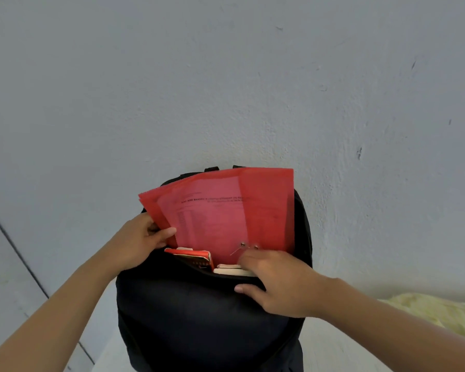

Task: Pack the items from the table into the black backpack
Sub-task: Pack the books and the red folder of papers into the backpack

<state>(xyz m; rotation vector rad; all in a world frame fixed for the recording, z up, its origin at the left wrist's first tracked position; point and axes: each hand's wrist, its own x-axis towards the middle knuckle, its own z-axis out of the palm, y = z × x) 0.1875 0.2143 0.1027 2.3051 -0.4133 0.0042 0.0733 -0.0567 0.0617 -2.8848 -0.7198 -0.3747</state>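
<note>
The black backpack [188, 318] stands upright against the wall with its main compartment unzipped. A red translucent document folder [226, 210] with printed paper inside sticks halfway out of the opening. My left hand [140, 242] pinches the folder's lower left edge between thumb and fingers. My right hand [277, 280] grips the front rim of the opening, thumb outside on the black fabric and fingers curled inside over the books. An orange-edged book [193, 257] and a pale book [228, 269] sit inside in front of the folder.
A bluish-grey wall [226, 89] rises directly behind the backpack. A pale yellow cloth [438, 312] lies on the white surface at the right. At the far left runs a dark vertical seam [14, 245].
</note>
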